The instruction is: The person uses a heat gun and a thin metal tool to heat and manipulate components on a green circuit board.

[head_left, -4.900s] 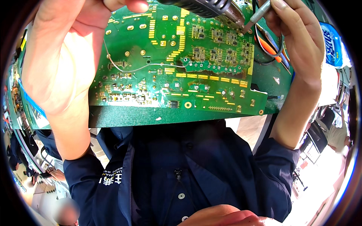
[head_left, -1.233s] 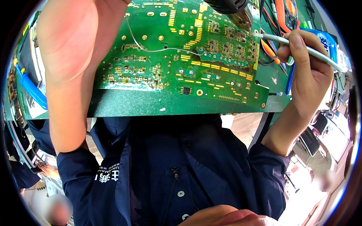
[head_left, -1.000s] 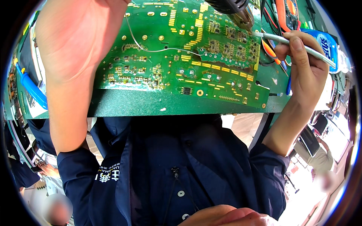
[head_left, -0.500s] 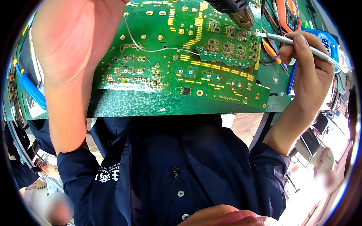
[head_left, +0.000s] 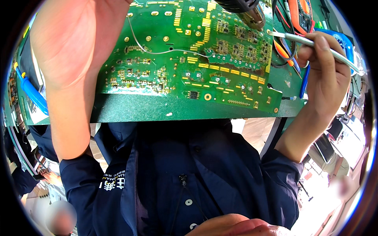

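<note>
While our right hand (head_left: 328, 74) pinches the tweezers (head_left: 315, 43) shut-fingered and our left hand (head_left: 75, 43) lies open on the circuit board (head_left: 189, 70) on the green desk (head_left: 157, 108), we should brace the wrist and approach the board's right edge slowly.

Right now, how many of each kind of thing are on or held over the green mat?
Circuit board: 1
Metal tweezers in the right hand: 1
Blue-handled tool beside the left hand: 1
Black nozzle tool over the board: 1
Orange-handled pliers: 1
Total: 5
</note>
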Tool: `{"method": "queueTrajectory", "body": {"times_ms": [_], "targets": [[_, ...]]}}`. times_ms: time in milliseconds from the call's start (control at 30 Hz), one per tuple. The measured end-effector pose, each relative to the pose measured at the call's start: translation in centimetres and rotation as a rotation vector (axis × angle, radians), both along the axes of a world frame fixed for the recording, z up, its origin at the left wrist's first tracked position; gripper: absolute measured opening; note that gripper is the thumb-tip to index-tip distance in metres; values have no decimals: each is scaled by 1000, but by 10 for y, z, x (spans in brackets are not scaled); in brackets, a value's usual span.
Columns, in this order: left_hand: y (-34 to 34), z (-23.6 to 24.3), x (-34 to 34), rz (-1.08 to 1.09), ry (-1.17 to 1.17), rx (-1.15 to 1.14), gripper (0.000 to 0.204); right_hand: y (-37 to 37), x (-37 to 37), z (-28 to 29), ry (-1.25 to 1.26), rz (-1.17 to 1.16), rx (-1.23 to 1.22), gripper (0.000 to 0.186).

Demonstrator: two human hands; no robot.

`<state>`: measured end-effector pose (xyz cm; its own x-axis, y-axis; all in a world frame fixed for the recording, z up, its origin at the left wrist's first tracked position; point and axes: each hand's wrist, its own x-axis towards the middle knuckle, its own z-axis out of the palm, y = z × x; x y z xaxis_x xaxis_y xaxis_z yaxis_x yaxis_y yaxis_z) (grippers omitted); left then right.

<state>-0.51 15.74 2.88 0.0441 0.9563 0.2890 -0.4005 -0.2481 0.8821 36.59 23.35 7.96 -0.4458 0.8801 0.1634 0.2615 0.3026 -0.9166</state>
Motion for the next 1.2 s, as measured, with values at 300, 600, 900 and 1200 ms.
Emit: {"method": "queueTrajectory", "body": {"times_ms": [300,600,900,1200], "targets": [[1,-3,-1,-26,-21,-9,57,-37,-26,14,-302,-114,509,21],[-4,6,-14,-155,-69,-18,58,-56,-31,9,-523,205,833,27],[-2,14,-19,-228,-44,-32,59,-60,-33,-1,-570,185,857,36],[2,14,-11,-275,3,-48,60,-73,-37,-8,-609,117,852,49]]}}
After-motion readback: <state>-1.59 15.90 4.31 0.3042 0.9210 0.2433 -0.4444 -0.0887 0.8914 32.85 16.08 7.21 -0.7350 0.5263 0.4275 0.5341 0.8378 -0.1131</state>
